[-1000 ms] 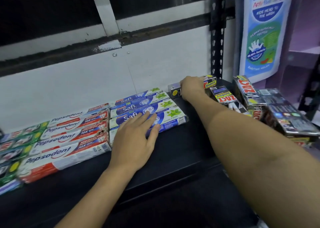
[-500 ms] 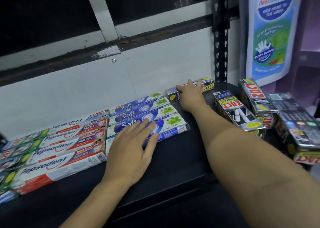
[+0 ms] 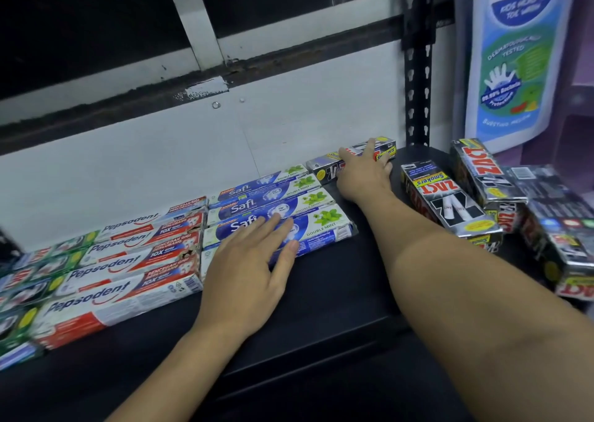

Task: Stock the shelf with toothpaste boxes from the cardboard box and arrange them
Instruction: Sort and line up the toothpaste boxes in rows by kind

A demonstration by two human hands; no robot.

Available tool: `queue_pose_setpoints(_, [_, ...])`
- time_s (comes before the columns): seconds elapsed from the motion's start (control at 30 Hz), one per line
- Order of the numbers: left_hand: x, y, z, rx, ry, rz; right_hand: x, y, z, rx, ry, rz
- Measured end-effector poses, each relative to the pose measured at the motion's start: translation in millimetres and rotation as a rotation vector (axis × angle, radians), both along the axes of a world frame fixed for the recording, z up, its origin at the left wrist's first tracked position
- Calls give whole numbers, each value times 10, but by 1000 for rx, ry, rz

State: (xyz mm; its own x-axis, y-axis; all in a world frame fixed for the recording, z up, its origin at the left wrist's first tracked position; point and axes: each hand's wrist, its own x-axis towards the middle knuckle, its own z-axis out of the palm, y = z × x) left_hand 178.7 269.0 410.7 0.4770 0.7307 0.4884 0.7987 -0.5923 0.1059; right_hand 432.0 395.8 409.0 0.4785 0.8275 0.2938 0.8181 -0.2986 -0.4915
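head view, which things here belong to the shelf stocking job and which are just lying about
Part of the job:
Zact box at the back wall, under the right hand
loose Zact boxes piled on the right
Safi boxes, left hand flat on the front one
Pepsodent boxes
shelf

Just there:
blue poster
rack upright

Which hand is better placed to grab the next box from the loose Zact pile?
Probably right. The right hand lies on the Zact box, next to the loose Zact pile; the left hand rests flat on the Safi boxes, farther off.
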Motion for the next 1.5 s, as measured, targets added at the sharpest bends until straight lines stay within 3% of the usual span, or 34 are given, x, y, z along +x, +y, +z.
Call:
queue_pose_setpoints(0.63, [-4, 7, 11, 8, -1, 6, -107, -194, 270, 39, -34, 101])
queue_pose_setpoints(0.8, [0, 7, 13, 7, 2, 10, -203, -773, 622, 223, 5, 152])
queue_pose_setpoints(1.03, [-20, 5, 13, 15, 33, 6, -74, -2069, 639, 177, -283, -2])
queue_pose_setpoints(1.23, [-11, -22, 30, 25, 53, -1, -198, -2484, 196, -113, -446, 26])
queue_pose_setpoints(1.5, [-23, -23, 33, -11, 87, 0, -443, -2802, 133, 135, -336, 82])
